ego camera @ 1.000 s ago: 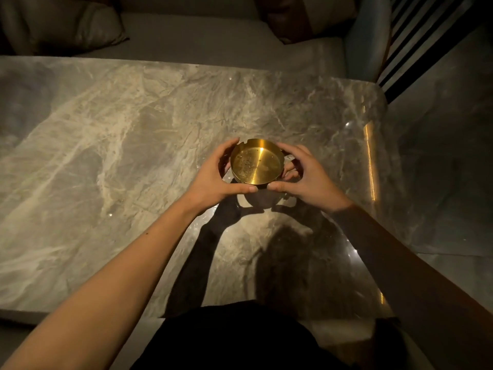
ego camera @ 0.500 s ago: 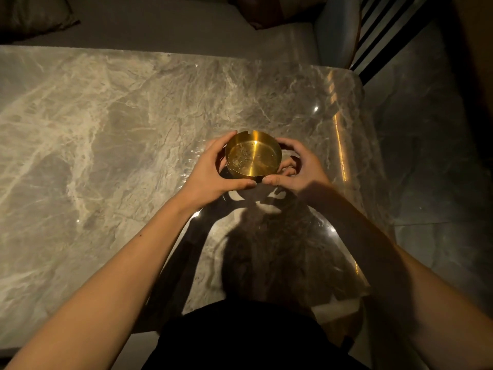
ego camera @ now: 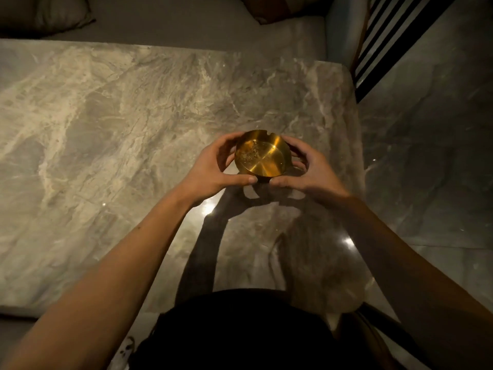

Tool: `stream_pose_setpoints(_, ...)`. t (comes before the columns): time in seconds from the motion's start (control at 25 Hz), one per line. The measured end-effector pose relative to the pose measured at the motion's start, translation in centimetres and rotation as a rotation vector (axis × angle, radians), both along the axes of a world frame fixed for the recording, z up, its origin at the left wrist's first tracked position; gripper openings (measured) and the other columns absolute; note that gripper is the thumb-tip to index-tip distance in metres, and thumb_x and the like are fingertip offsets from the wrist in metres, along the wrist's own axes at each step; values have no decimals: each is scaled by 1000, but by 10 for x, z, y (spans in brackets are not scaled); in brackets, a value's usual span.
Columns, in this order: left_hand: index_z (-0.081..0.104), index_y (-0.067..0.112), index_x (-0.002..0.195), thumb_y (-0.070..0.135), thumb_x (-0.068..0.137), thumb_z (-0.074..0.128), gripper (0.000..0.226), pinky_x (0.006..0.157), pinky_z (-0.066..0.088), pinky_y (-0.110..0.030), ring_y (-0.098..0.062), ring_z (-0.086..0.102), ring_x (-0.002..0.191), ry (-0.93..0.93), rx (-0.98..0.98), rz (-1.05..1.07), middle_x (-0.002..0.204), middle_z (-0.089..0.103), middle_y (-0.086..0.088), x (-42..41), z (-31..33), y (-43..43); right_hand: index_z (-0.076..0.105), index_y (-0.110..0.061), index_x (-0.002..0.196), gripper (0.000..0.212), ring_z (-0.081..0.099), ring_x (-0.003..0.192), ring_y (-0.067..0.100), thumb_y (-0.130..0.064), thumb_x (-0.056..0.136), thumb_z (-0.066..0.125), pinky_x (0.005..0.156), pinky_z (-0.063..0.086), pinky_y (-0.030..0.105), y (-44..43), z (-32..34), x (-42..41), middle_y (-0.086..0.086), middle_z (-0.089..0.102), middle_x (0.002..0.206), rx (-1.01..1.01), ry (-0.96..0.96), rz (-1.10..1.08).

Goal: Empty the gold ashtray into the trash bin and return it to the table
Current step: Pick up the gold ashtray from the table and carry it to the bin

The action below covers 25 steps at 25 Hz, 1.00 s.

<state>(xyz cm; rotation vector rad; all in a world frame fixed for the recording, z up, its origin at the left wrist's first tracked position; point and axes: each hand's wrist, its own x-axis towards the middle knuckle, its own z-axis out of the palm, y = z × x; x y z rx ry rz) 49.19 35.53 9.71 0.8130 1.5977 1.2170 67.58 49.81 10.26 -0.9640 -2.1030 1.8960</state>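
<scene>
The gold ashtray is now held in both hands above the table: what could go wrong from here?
1. The gold ashtray is tilted and debris lies inside; tipping further could spill it on the marble table.
2. The left hand and right hand grip only its sides, so the smooth metal might slip.

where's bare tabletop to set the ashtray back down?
Nearly all of the marble table is bare: the wide stretch beyond and beside the left hand. Only crowding is where left hand and right hand cup the gold ashtray, near the table's right edge.

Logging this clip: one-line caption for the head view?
Both hands, left and right, hold a gold ashtray with ash specks over a marble table.
</scene>
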Motion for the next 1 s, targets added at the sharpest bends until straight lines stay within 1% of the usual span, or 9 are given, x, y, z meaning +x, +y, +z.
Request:
stream_pose_setpoints(0.16,46,21,138,15,55,93,95,112,42,-34,-11,52,130,78,-24,-2,137,55,2,83,4,41,46,-22,137,100,50,128,11,-43,49,89,107,45,43,36,-2,71,-1,53,137,95,-5,-39)
stream_pose_setpoints(0.24,48,22,138,18,52,94,97,112,42,-36,-12,52,130,90,-35,3,137,56,4,116,2,59,42,-23,138,100,49,128,13,-47,52,87,107,45,42,53,-1,106,0,49,139,129,-31,-4)
stream_pose_setpoints(0.4,39,7,143,3,51,88,104,114,39,-44,-18,51,133,-46,-81,9,142,52,-10,157,0,84,37,-17,143,95,45,131,16,-28,64,87,111,41,38,85,-3,160,4,42,142,97,-40,39)
stream_pose_setpoints(0.48,39,8,142,10,51,92,105,115,38,-48,-20,50,134,-106,-91,-13,143,51,-10,167,-3,92,38,-15,143,91,45,131,18,-22,66,86,110,42,38,91,-6,177,5,42,139,67,-42,-8)
stream_pose_setpoints(0.56,40,9,141,17,51,94,105,115,37,-48,-19,50,135,-133,-91,-50,142,52,-9,177,-7,102,42,-18,141,88,48,129,19,-26,65,87,107,45,39,91,-13,190,5,45,137,65,-43,-71)
stream_pose_setpoints(0.68,40,12,142,11,56,88,98,114,40,-40,-12,51,133,-140,-89,-99,141,53,-4,192,-18,116,44,-21,138,85,48,129,15,-32,64,84,104,46,36,84,-21,208,4,48,140,71,-72,-173)
stream_pose_setpoints(0.88,42,25,138,11,64,85,86,104,41,-16,-3,50,127,-130,-94,-206,136,51,8,214,-42,136,47,-14,137,78,55,123,11,-15,70,84,103,50,37,78,-33,236,-2,57,131,37,-134,-333)
stream_pose_setpoints(0.92,42,27,137,11,67,84,83,103,41,-16,-4,49,127,-127,-110,-214,136,50,9,218,-49,140,48,-14,137,76,56,123,11,-16,70,84,102,50,34,80,-36,240,-2,58,130,27,-138,-354)
stream_pose_setpoints(1.0,43,24,137,11,69,84,80,108,42,-25,-12,48,131,-130,-127,-202,140,50,2,229,-59,148,50,-15,135,74,58,120,10,-21,70,84,100,51,30,83,-43,249,-2,60,128,5,-141,-388)
